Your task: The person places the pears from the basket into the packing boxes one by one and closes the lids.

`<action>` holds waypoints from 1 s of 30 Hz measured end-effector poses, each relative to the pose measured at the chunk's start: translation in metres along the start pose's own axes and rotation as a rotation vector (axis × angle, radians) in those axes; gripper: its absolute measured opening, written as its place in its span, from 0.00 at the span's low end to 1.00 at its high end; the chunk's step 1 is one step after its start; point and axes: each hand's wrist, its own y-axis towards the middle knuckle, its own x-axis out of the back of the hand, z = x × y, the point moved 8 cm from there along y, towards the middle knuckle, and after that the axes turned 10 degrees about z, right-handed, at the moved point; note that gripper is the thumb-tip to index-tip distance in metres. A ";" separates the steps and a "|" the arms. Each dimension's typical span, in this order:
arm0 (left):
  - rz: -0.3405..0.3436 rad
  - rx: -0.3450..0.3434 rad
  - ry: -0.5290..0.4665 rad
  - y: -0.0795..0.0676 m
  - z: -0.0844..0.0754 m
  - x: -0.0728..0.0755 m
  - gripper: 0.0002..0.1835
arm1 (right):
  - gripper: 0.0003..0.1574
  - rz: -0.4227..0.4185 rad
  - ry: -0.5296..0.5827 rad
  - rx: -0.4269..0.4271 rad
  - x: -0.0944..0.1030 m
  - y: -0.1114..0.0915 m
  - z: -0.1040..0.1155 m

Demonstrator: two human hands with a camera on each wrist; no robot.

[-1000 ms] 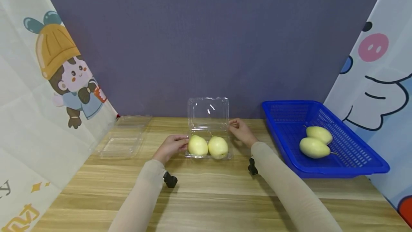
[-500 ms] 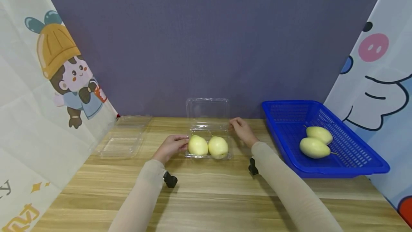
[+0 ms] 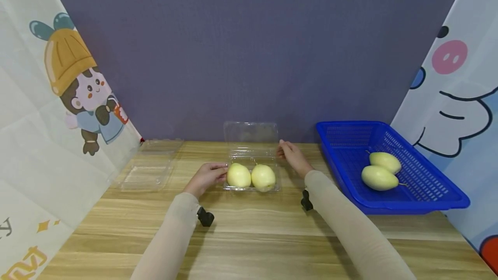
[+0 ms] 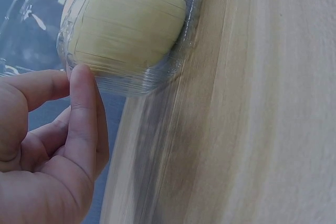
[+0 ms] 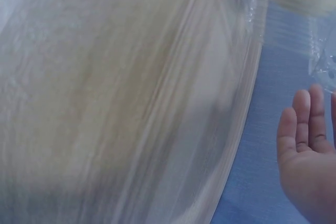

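Note:
Two pale yellow pears, a left one (image 3: 239,176) and a right one (image 3: 263,178), sit side by side in a clear plastic clamshell box (image 3: 230,188) on the table. Its hinged lid (image 3: 250,135) stands raised behind them. My left hand (image 3: 207,178) pinches the box's left rim between thumb and fingers; the left wrist view shows this grip next to a pear (image 4: 126,24). At the right side of the lid is my right hand (image 3: 292,157). Its fingers (image 5: 303,116) look fairly straight in the right wrist view, close to the clear plastic; contact is hard to tell.
A blue plastic basket (image 3: 346,185) stands at the right, with two more pears (image 3: 380,178) inside. Another clear plastic container (image 3: 145,176) lies at the left. A dark grey panel (image 3: 249,46) rises behind the wooden table (image 3: 249,237), with printed cloths on both sides.
The lid has tipped forward a little, its top edge now lower. My right hand has shifted slightly up along the lid's side. The left hand and the pears have stayed put.

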 end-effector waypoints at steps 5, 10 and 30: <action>-0.003 -0.002 -0.003 0.000 -0.001 0.000 0.19 | 0.43 0.017 -0.011 0.020 0.000 0.003 0.000; -0.004 -0.005 0.000 0.000 -0.002 0.000 0.19 | 0.43 0.027 -0.017 0.034 0.000 0.002 0.004; -0.004 -0.010 0.005 -0.001 -0.001 0.000 0.19 | 0.24 0.120 -0.014 -0.013 -0.007 -0.005 0.000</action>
